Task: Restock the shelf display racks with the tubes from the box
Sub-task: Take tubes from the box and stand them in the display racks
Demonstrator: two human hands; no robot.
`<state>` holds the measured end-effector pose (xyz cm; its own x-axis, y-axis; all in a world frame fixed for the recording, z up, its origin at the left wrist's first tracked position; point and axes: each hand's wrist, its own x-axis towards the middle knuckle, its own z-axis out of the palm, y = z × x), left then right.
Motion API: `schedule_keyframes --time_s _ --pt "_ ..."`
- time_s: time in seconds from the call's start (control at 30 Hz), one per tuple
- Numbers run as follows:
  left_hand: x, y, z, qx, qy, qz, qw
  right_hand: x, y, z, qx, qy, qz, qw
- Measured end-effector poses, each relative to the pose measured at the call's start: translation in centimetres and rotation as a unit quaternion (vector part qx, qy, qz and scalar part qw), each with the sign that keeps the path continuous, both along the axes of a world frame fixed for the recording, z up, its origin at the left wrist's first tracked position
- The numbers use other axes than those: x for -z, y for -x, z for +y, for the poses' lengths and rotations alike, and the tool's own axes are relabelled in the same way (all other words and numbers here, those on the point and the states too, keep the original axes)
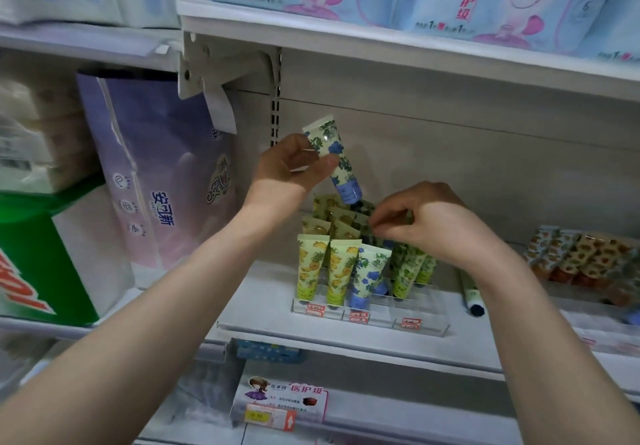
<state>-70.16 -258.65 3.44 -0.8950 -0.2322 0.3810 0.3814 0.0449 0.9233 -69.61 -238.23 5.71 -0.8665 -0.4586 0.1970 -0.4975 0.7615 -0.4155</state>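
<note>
Head view: left hand fingers clamped on blue-flower tube above rack; right hand fingers curled among far tubes, grip unclear. Near-right slots empty, guessing halfway-ish.

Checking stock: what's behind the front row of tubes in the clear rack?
Yellow-print tubes in stepped rows on the left; the right hand covers whatever stands behind the green tubes.

Blue-flowered tube tilts cap-down above the clear rack of standing tubes.
</note>
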Motion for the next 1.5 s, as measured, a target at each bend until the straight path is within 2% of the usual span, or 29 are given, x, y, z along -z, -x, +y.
schedule_keyframes --time_s 0.2,0.43,0.6,0.77,1.07,1.27,1.5 --pt "-0.3 0.3 -0.2 -0.013 0.007 -0.008 1.0 -0.7 0.5 -0.7 -0.021 -0.048 -0.049 0.997" --pt "0.0 -0.2 -0.3 -0.021 0.011 -0.054 0.998 -1.1 1.1 -0.5 -0.042 -0.099 -0.053 0.993" --pt "0.4 -0.7 -0.2 -0.017 -0.008 -0.08 0.997 -0.3 1.0 0.3 -0.048 -0.134 -0.014 0.99" --pt "0.8 -1.0 0.1 -0.009 -0.043 -0.076 0.996 1.5 -0.9 2.3 -0.002 -0.083 0.068 0.994" --pt "0.6 -2.3 1.6 -0.038 0.012 -0.059 0.997 5.4 -2.8 1.6 0.046 -0.097 0.181 0.978" --pt "0.4 -2.6 1.5 -0.048 0.013 -0.023 0.998 6.4 -3.0 0.8 0.056 -0.139 0.185 0.971" --pt "0.7 -2.6 0.9 -0.028 -0.009 -0.014 0.999 7.3 -2.9 0.7 0.061 -0.145 0.189 0.969"
